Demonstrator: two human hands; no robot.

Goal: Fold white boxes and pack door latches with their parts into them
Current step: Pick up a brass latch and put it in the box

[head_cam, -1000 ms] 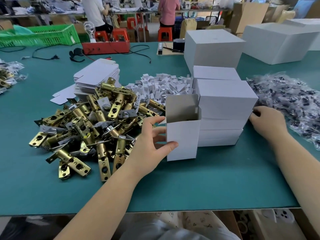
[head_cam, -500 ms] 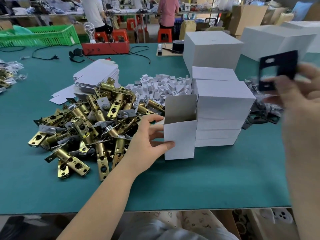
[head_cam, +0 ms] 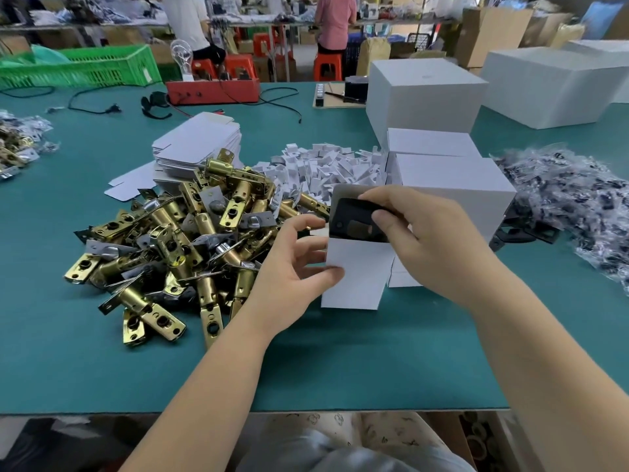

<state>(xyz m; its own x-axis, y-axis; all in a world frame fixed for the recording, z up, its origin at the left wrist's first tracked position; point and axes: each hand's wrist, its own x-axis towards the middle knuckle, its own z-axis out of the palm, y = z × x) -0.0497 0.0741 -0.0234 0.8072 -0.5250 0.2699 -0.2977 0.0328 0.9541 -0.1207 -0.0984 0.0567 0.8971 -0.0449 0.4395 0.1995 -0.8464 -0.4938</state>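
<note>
The small white box (head_cam: 354, 270) stands upright on the green table (head_cam: 306, 369), top flap up, right in front of you, touching the stack of closed white boxes (head_cam: 452, 185) behind/right of it. Your right hand (head_cam: 439, 247) pinches a black plate (head_cam: 357, 223) btwn thumb and fingers, holding it at the box mouth, lower edge just inside the opening. Your left hand (head_cam: 292, 267) grips the box's left side, thumb on the front face, fingers curled round the far edge. Just left of that hand: pile of brass door latches (head_cam: 177, 247). Behind it, a stack of flat box blanks (head_cam: 200, 141) and a heap of small white card inserts (head_cam: 326, 165). Far right, a pile of bagged black parts (head_cam: 578, 199). Large white cartons (head_cam: 425, 93) stand further back w/ a green crate (head_cam: 81, 64) at far left.
</note>
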